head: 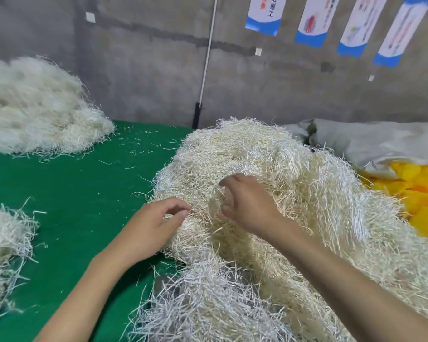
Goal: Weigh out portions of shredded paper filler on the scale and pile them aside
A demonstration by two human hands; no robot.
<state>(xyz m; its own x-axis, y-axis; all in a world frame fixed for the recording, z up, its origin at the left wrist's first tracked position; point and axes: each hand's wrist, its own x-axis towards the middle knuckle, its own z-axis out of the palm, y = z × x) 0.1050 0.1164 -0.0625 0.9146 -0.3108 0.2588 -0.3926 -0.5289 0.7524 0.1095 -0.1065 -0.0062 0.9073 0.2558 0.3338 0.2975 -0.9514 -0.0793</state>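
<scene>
Pulling portion from big filler heap (pixel 269 169) at 3 o'clock: left hand (pixel 153 225) pinches strands, right hand (pixel 250 206) grips tuft. Far pile (pixel 35 107) at 10 o'clock, near pile (pixel 3 243) at 8 o'clock look already weighed; scale unseen, much heap left.

Bare left forearm (pixel 92 280), bare right forearm (pixel 331 272)

Green mat (pixel 79 188), white sack (pixel 381 141), yellow sheet (pixel 423 193), wall posters (pixel 311 18), white cord (pixel 208 55)
</scene>
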